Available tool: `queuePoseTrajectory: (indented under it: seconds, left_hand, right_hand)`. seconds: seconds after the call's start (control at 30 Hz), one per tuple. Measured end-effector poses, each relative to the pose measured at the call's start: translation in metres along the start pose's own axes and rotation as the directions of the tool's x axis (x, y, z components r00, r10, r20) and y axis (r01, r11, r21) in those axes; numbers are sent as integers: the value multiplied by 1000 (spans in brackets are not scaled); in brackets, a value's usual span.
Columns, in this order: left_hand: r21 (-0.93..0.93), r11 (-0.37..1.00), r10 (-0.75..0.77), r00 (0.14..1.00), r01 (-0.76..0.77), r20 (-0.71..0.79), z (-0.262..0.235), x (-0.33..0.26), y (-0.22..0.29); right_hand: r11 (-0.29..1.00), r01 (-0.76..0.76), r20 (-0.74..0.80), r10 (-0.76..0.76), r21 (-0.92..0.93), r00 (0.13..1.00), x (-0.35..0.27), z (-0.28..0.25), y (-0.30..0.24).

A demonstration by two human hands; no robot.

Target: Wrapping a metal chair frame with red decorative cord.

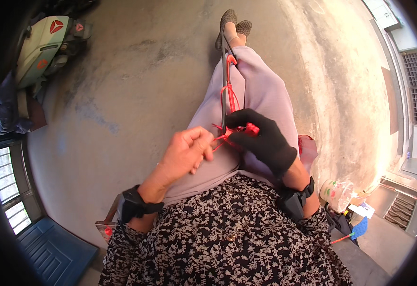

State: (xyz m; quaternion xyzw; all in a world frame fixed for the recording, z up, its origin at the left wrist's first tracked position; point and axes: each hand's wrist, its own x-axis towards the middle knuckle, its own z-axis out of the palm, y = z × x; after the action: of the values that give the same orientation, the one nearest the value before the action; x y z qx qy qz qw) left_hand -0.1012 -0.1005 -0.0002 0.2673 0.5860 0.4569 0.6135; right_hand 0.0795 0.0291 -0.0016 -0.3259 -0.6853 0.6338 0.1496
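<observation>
My bare left hand is closed, thumb and fingertips pinched on the loose end of a red cord over my lap. Close beside it, my right hand, in a black glove, grips the knotted part of the same red cord. A bright red bunched knot shows between the gloved fingers. A dark narrow bar runs along my legs from the shoes to my hands. Red cord loops around it, with a red curved piece farther up. The fingers hide the finer knots.
A green and white scooter stands at the far left. A dark blue panel lies at the lower left. To my right are a plastic bag, a blue fly swatter and a red translucent bag by my thigh.
</observation>
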Motion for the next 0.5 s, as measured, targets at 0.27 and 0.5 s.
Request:
queuePoseTrajectory:
  seconds: [0.27, 0.5]
  left_hand:
    - [194, 953, 250, 966, -232, -72, 3, 32, -13]
    - [619, 664, 582, 810, -419, -75, 21, 25, 5]
  right_hand:
    - [890, 27, -240, -152, -456, 959, 10, 6, -4]
    - [916, 281, -36, -304, -286, 952, 8, 15, 1]
